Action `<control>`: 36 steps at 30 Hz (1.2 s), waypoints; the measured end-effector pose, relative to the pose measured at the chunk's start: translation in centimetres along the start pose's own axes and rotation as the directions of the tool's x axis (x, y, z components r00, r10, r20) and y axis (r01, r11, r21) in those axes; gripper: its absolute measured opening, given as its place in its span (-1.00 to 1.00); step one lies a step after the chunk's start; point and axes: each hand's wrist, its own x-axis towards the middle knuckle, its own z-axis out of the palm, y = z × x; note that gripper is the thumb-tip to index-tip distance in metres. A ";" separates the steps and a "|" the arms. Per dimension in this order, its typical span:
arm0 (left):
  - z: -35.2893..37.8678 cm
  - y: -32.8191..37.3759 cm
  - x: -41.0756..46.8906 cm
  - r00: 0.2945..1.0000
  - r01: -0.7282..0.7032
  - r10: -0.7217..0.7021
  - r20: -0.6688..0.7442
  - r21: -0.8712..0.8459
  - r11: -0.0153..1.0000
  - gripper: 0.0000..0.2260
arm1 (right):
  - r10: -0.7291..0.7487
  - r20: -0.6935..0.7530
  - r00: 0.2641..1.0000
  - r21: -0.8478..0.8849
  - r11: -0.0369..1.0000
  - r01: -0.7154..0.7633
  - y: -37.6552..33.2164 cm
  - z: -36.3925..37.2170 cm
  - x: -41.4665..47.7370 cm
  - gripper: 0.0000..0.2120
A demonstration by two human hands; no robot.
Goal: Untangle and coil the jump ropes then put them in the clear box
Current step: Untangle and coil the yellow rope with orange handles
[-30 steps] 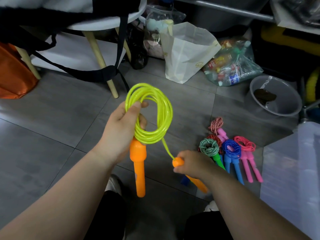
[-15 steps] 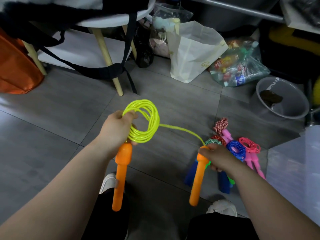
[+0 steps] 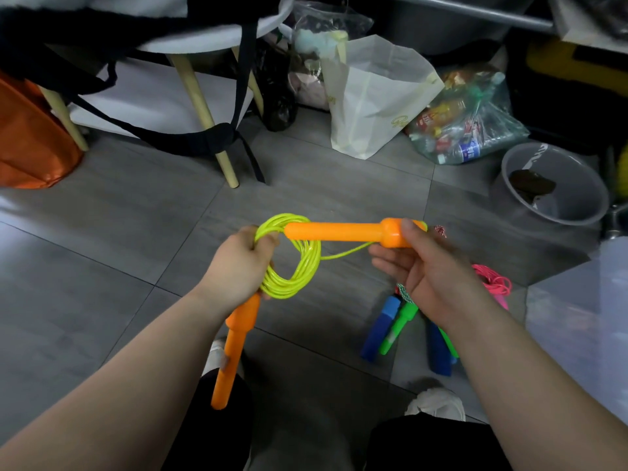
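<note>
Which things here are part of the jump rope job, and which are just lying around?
Job: yellow rope in left hand, orange handle in right hand, other coiled ropes, clear box.
Lying about: white bag, bag of bottles, grey tub, orange bag.

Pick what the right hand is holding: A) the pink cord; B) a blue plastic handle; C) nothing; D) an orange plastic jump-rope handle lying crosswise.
D: the right hand grips the thick end of the orange plastic jump-rope handle, whose other end points at the yellow-green cord coil held in the left hand.
</note>
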 end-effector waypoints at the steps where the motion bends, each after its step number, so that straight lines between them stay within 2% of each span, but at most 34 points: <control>1: 0.1 0.1 0.0 1.000 -0.007 0.007 -0.006 -0.002 1.000 -0.75 | -0.058 0.022 0.998 -0.058 0.997 0.059 0.0 0.2 -0.1 -0.70; 2: 0.2 0.1 0.0 1.000 -0.012 0.011 -0.014 -0.013 1.000 -0.76 | -0.111 0.030 0.993 -0.131 0.985 0.114 0.0 0.4 -0.2 -0.70; 5: 0.1 0.3 -0.1 0.998 -0.023 0.021 -0.052 -0.035 0.999 -0.81 | -0.261 0.028 0.965 -0.330 0.909 0.255 -0.2 0.9 -0.8 -0.94; 8: 0.2 0.4 -0.1 0.995 -0.050 0.050 -0.088 -0.002 0.999 -0.78 | -0.389 0.088 0.917 -0.487 0.787 0.380 -0.3 1.4 -1.4 -0.82; 12: 0.7 0.7 -0.5 0.985 -0.140 0.147 -0.090 0.080 0.987 -0.77 | -0.390 0.167 0.906 -0.618 0.674 0.404 1.1 2.2 -1.8 -0.74; 14: 1.0 0.8 -0.8 0.974 -0.206 0.213 -0.078 0.085 0.975 -0.75 | -0.451 0.180 0.874 -0.715 0.551 0.431 2.2 2.7 -1.7 -0.74; 16: 1.6 1.0 -1.1 0.965 -0.250 0.254 -0.062 0.070 0.966 -0.75 | -0.521 0.228 0.823 -0.798 0.384 0.464 3.0 3.2 -1.5 -0.56; 18: 2.0 1.3 -1.4 0.961 -0.266 0.266 -0.072 0.017 0.964 -0.76 | -0.532 0.279 0.799 -0.829 0.286 0.480 3.5 3.5 -1.4 -0.47; 20: 1.9 1.8 -1.4 0.969 -0.232 0.221 -0.113 -0.092 0.968 -0.78 | -0.511 0.307 0.803 -0.804 0.312 0.506 3.3 3.7 -1.6 -0.47; 22: 1.4 2.1 -1.2 0.980 -0.163 0.126 -0.155 -0.252 0.954 -0.78 | -0.522 0.259 0.812 -0.710 0.467 0.527 2.9 3.8 -1.6 -0.66; 24: 0.9 2.3 -1.1 0.988 -0.104 0.048 -0.148 -0.394 0.913 -0.77 | -0.526 0.091 0.846 -0.597 0.651 0.469 2.9 3.4 -1.2 -0.95; 25: 0.7 2.4 -1.1 0.991 -0.083 0.026 -0.131 -0.453 0.888 -0.77 | -0.482 0.037 0.876 -0.587 0.699 0.409 3.0 3.1 -0.7 -0.95; 27: 0.7 2.5 -1.3 0.996 -0.057 0.012 -0.087 -0.537 0.842 -0.75 | -0.272 0.118 0.955 -0.681 0.678 0.278 3.4 2.6 -0.3 -0.87; 29: 0.9 2.7 -1.6 0.999 -0.034 0.020 -0.031 -0.591 0.806 -0.73 | -0.054 0.257 0.965 -0.776 0.584 0.239 3.9 2.7 -0.5 -0.74; 31: 1.2 2.8 -1.8 0.999 0.000 0.029 0.035 -0.631 0.776 -0.72 | -0.024 0.319 0.947 -0.774 0.570 0.275 4.1 3.1 -1.0 -0.64; 34: 1.5 2.8 -1.9 0.995 0.040 0.029 0.094 -0.652 0.757 -0.74 | -0.043 0.328 0.944 -0.694 0.667 0.272 3.8 3.9 -1.1 -0.78; 36: 1.3 2.7 -1.7 0.995 0.040 0.028 0.095 -0.647 0.762 -0.73 | -0.066 0.313 0.948 -0.745 0.602 0.287 3.8 3.7 -0.8 -0.84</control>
